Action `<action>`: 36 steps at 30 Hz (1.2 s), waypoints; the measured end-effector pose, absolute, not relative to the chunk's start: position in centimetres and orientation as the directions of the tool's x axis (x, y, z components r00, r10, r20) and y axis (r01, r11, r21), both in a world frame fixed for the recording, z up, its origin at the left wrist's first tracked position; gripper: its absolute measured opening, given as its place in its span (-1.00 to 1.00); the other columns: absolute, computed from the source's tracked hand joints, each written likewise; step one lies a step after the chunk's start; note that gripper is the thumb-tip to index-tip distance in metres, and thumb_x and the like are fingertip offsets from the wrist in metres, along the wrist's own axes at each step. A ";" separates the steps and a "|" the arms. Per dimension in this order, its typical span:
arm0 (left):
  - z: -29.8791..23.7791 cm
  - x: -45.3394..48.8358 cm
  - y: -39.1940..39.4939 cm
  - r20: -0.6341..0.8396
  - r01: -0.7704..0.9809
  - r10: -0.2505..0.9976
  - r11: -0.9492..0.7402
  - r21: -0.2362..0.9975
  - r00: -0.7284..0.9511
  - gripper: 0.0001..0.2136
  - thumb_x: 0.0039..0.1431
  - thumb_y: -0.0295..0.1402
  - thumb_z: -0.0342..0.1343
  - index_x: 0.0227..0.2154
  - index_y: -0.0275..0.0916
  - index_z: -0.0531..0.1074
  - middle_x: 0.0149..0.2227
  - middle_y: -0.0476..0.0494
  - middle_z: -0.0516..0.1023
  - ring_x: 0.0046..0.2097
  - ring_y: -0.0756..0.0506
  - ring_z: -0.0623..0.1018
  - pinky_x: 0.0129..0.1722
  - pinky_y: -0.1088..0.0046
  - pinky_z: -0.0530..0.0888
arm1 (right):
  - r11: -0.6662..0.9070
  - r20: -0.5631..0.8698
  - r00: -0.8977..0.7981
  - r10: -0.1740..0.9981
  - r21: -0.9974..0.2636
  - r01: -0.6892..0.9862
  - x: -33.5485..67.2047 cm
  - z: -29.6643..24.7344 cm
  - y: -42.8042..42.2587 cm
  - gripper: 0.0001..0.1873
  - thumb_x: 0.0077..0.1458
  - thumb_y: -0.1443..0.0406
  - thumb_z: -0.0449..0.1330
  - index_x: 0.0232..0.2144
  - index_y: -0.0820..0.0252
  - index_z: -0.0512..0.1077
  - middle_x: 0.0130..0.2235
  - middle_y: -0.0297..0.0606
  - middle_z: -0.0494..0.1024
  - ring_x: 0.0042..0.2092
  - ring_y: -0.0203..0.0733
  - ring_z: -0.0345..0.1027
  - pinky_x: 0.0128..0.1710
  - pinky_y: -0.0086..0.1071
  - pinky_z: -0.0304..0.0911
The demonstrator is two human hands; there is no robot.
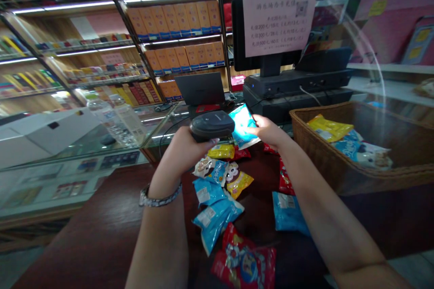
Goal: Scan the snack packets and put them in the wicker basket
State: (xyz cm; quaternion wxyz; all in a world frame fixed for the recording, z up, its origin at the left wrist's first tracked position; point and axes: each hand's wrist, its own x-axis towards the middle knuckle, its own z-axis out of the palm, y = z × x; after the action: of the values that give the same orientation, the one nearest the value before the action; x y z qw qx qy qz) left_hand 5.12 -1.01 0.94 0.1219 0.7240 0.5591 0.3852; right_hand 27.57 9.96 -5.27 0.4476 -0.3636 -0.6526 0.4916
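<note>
While both hands are raised above the worktop [101, 230], what is the pose of each?

The left hand [185, 156] is clamped around a handheld barcode scanner [212, 125], with the forearm rising from the lower part of the view and a metal link bracelet [160, 196] on the wrist. The right hand [267, 130] reaches in from the lower right, its fingers [257, 126] holding a blue foil packet [243, 126] upright by the lower edge. The hands are apart, not touching.

How do the two held items stand in relation to each other?

The scanner's rounded black plastic head is just beside the packet. Both are held over the far edge of the worktop, in front of a black monitor [267, 36].

What materials and shapes lie below and to the right?

The worktop is dark reddish-brown with a smooth sheen. Loose on it are crinkled, pillow-shaped packets: yellow [221, 151], blue [217, 219] and red [244, 259]. To the right, a woven wicker basket [305, 119] with a rounded rim holds a yellow packet [328, 128] and a blue packet [362, 153].

What stands to the left?

A glass display case [111, 153] stands there, with shelves of boxed goods [176, 22] behind it.
</note>
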 end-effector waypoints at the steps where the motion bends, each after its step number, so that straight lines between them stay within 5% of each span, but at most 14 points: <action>1: 0.8 5.0 -0.9 0.412 0.707 0.908 -0.340 0.620 0.075 -0.61 -0.02 -0.23 0.29 -0.13 -0.32 0.62 -0.39 -0.15 0.68 -0.33 -0.18 0.61 -0.28 0.34 0.57 | 0.257 0.233 -0.331 0.914 -0.966 0.031 27.6 -5.5 10.2 -0.65 -0.03 0.30 0.29 -0.12 0.18 0.45 -0.16 -0.21 0.63 -0.14 -0.12 0.51 -0.15 -0.32 0.41; 8: -0.5 3.8 0.2 0.339 0.672 0.940 -0.272 0.689 0.033 -0.71 -0.02 -0.24 0.30 -0.28 -0.34 0.62 -0.59 -0.05 0.55 -0.59 -0.04 0.44 -0.55 0.47 0.43 | 0.298 0.261 -0.280 0.924 -0.949 0.099 28.0 -6.0 10.9 -0.63 -0.08 0.30 0.26 -0.14 0.21 0.46 -0.17 -0.19 0.62 -0.18 -0.12 0.48 -0.18 -0.31 0.38; 18: 0.0 4.7 -0.6 0.362 0.676 0.931 -0.294 0.676 0.042 -0.69 -0.03 -0.22 0.32 -0.26 -0.34 0.62 -0.55 -0.09 0.60 -0.44 -0.13 0.57 -0.36 0.38 0.54 | 0.336 0.274 -0.288 0.918 -0.921 0.196 28.3 -5.5 10.7 -0.59 -0.07 0.32 0.27 -0.09 0.20 0.44 -0.14 -0.19 0.62 -0.16 -0.13 0.47 -0.17 -0.35 0.38; 36: 0.9 5.0 -1.3 0.396 0.743 0.918 -0.261 0.616 -0.006 -0.78 -0.02 -0.27 0.27 -0.34 -0.31 0.60 -0.66 -0.02 0.50 -0.50 -0.12 0.53 -0.41 0.39 0.52 | 0.382 0.317 -0.225 0.921 -0.842 0.381 29.2 -4.7 10.5 -0.46 0.01 0.33 0.31 0.07 0.26 0.38 0.02 -0.08 0.57 -0.02 -0.07 0.47 0.01 -0.22 0.35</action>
State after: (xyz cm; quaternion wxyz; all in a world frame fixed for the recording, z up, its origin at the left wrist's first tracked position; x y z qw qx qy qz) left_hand 4.98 -1.27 0.86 0.1142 0.6956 0.5971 0.3828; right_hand 29.18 10.46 -4.73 0.4243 -0.4553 -0.7150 0.3186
